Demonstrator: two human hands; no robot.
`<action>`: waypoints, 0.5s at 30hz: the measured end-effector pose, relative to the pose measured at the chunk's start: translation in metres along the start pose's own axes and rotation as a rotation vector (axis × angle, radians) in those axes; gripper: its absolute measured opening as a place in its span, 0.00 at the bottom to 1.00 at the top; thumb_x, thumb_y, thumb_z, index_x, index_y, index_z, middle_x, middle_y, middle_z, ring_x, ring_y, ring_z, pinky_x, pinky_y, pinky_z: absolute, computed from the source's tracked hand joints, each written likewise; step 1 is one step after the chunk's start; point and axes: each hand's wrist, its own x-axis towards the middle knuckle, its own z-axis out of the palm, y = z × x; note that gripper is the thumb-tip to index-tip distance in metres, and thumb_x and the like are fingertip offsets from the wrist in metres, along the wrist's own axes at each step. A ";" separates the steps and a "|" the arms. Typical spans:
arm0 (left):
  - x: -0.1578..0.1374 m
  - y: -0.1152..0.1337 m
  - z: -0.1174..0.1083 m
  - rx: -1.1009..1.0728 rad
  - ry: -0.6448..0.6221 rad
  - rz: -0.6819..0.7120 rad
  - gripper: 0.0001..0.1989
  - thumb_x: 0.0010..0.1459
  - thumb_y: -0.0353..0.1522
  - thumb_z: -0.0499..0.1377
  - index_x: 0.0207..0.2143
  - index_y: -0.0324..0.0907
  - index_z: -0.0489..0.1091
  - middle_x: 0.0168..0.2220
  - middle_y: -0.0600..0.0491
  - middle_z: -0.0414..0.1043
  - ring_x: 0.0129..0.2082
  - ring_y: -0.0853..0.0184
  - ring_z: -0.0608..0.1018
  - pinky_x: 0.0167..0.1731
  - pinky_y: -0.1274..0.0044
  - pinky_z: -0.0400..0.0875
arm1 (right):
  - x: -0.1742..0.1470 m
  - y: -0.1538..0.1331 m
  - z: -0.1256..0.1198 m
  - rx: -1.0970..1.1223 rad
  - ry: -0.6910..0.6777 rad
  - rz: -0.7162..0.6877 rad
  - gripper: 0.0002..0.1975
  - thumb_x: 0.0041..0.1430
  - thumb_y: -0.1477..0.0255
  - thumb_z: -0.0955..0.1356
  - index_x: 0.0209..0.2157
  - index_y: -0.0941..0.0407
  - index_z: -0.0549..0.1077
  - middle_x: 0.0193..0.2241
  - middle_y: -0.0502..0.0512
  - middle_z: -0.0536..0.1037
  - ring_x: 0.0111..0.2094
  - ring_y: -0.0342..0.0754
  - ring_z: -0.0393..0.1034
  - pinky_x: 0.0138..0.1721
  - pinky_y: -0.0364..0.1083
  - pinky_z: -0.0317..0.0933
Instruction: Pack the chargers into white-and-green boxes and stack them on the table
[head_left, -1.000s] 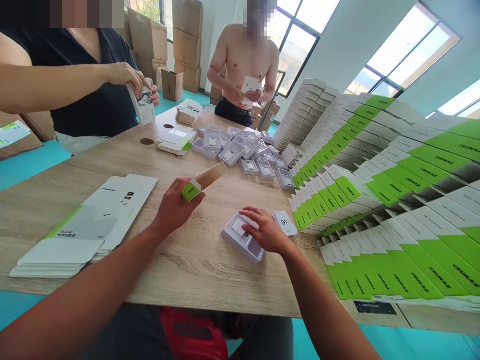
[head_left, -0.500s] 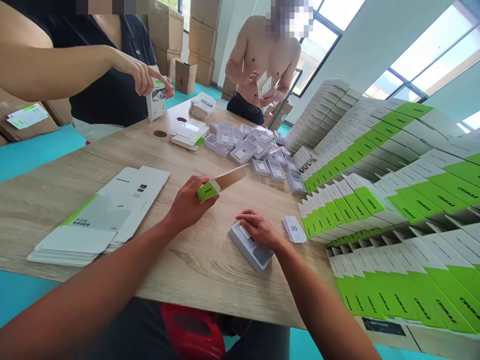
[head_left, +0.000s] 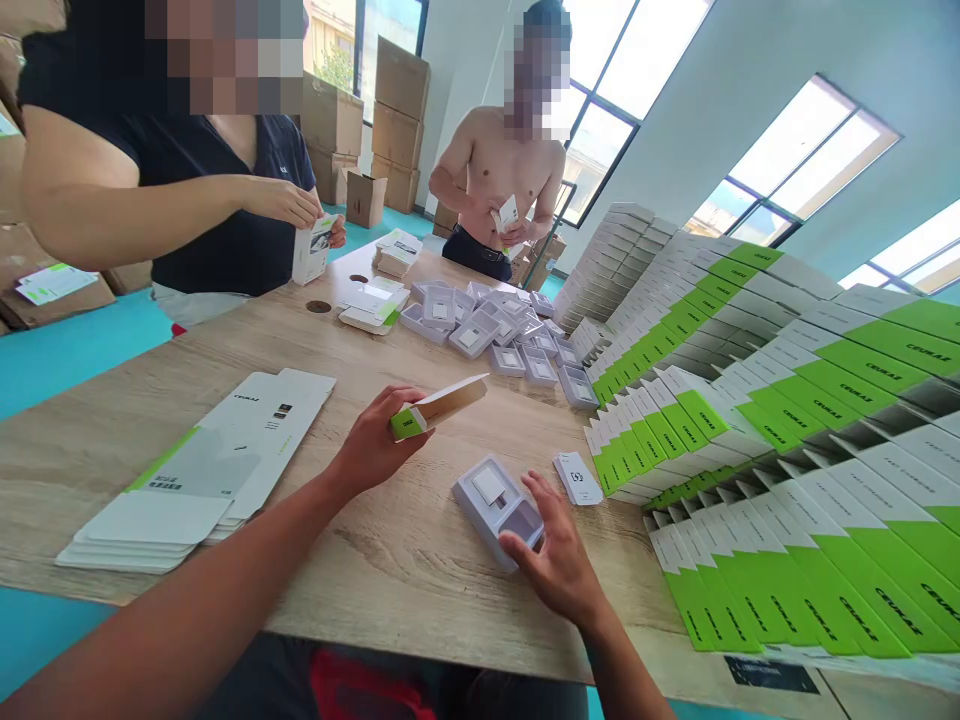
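My left hand (head_left: 380,440) is wrapped round a green-and-white cardboard box (head_left: 444,402), whose open end faces right and shows brown inside. Beside the grey plastic tray (head_left: 480,500), my right hand (head_left: 555,545) is spread, with thumb and fingers apart at the tray's right side; whether the thumb touches it I cannot tell. In the tray lies a white square piece (head_left: 489,484); its lower compartment is partly hidden by my hand. Just beyond my right fingers is a small stack of white printed cards (head_left: 579,478).
Flattened cartons (head_left: 217,450) lie in a stack at left. More plastic trays (head_left: 480,325) are heaped at the far side. Rows of green-and-white boxes (head_left: 817,570) wall off the right. Two people stand across the table, a co-worker's hand (head_left: 289,203) at a white box (head_left: 311,250).
My right hand has lifted off the tray's white piece and moved right, its fingers spreading. My left hand still holds the box. The view has tilted up slightly.
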 end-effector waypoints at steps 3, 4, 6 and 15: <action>-0.002 0.000 0.000 -0.024 -0.066 0.049 0.20 0.58 0.30 0.63 0.53 0.44 0.68 0.53 0.46 0.73 0.54 0.59 0.76 0.54 0.68 0.72 | -0.027 -0.003 0.009 -0.120 0.010 0.021 0.40 0.53 0.70 0.74 0.66 0.52 0.62 0.65 0.65 0.66 0.66 0.66 0.59 0.65 0.70 0.52; -0.003 0.000 -0.001 -0.026 -0.091 0.066 0.20 0.58 0.29 0.62 0.54 0.44 0.68 0.54 0.45 0.73 0.55 0.59 0.76 0.54 0.68 0.72 | -0.031 -0.007 0.008 -0.111 0.011 0.022 0.38 0.52 0.73 0.72 0.65 0.52 0.62 0.63 0.65 0.69 0.65 0.65 0.61 0.65 0.69 0.54; -0.005 0.001 -0.001 -0.023 -0.144 0.097 0.21 0.58 0.28 0.61 0.54 0.45 0.69 0.55 0.44 0.74 0.55 0.59 0.77 0.54 0.68 0.73 | -0.037 -0.019 -0.005 -0.050 -0.018 -0.015 0.38 0.52 0.76 0.71 0.65 0.50 0.62 0.60 0.63 0.71 0.62 0.63 0.66 0.62 0.66 0.60; -0.014 0.005 0.005 0.009 -0.332 0.193 0.23 0.60 0.30 0.61 0.58 0.47 0.68 0.57 0.44 0.74 0.55 0.57 0.79 0.52 0.68 0.76 | -0.047 -0.083 -0.089 -0.010 -0.029 -0.176 0.44 0.47 0.74 0.75 0.66 0.46 0.59 0.60 0.60 0.72 0.59 0.62 0.69 0.57 0.58 0.68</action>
